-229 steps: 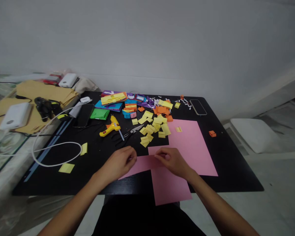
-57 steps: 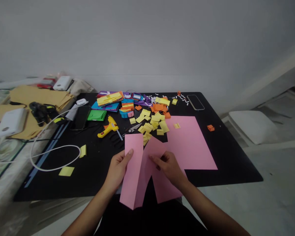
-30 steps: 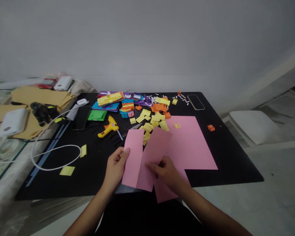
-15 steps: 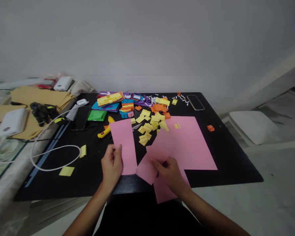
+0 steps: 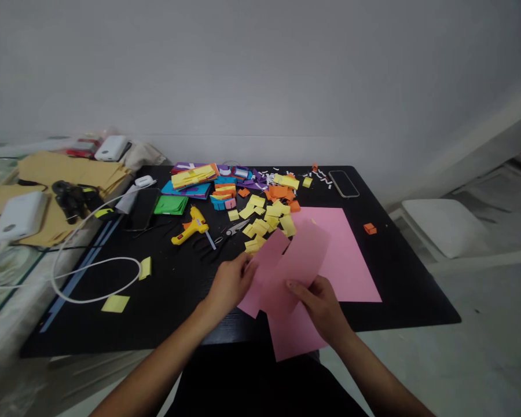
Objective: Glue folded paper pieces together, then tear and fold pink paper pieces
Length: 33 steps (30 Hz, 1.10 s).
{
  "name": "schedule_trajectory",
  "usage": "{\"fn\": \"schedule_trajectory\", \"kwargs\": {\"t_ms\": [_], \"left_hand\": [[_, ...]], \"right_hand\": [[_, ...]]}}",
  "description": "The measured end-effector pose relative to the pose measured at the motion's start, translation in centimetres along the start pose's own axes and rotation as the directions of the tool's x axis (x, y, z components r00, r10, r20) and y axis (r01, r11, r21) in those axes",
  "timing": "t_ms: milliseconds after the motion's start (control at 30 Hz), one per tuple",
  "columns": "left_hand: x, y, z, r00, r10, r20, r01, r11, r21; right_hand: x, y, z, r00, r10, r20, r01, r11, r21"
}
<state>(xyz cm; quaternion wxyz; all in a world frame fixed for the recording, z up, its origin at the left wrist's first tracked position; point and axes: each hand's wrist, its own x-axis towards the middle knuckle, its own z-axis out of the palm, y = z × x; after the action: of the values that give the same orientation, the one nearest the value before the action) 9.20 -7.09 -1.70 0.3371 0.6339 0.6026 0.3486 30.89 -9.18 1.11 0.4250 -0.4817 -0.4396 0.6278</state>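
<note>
My left hand pinches a pink paper strip by its left edge, tilted over the front of the table. In my right hand is another pink paper piece, its thumb pressed on the near face. The right piece overlaps the left one in front. Below them a further pink piece hangs over the table's front edge; whether it is separate I cannot tell. A large pink sheet lies flat to the right, partly covered by the held paper.
A yellow glue gun, pliers and scissors lie left of a pile of yellow paper pieces. Behind are folded coloured papers. A phone lies back right; a white cable loops at left.
My left hand has moved right with its strip, which now overlaps the right hand's piece. The right-hand piece has been raised and turned more upright. The glue gun's front and the pliers are uncovered.
</note>
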Motion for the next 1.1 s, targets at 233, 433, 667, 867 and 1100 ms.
{"fn": "schedule_trajectory", "kwargs": {"t_ms": [233, 433, 667, 867, 1100], "left_hand": [[1.3, 2.0, -0.3, 0.993, 0.113, -0.027, -0.116, 0.986, -0.117], [4.3, 1.5, -2.1, 0.993, -0.04, 0.115, 0.091, 0.874, -0.477], [5.7, -1.2, -2.2, 0.985, -0.061, 0.16, 0.142, 0.816, -0.561], [5.0, -2.9, -0.4, 0.964, -0.081, 0.252, 0.248, 0.605, -0.757], [4.5, -2.0, -0.4, 0.956, -0.066, 0.285, 0.259, 0.643, -0.721]], "right_hand": [[1.7, 1.3, 0.9, 0.976, 0.138, 0.17, -0.111, 0.981, -0.161], [5.7, 0.8, 2.3, 0.924, 0.133, 0.359, -0.052, 0.973, -0.227], [12.1, -0.5, 1.9, 0.991, -0.125, 0.041, 0.128, 0.985, -0.115], [12.1, 1.3, 2.2, 0.995, -0.023, 0.093, 0.023, 1.0, 0.001], [11.3, 2.5, 2.7, 0.998, -0.03, 0.061, 0.028, 0.999, 0.029]]}}
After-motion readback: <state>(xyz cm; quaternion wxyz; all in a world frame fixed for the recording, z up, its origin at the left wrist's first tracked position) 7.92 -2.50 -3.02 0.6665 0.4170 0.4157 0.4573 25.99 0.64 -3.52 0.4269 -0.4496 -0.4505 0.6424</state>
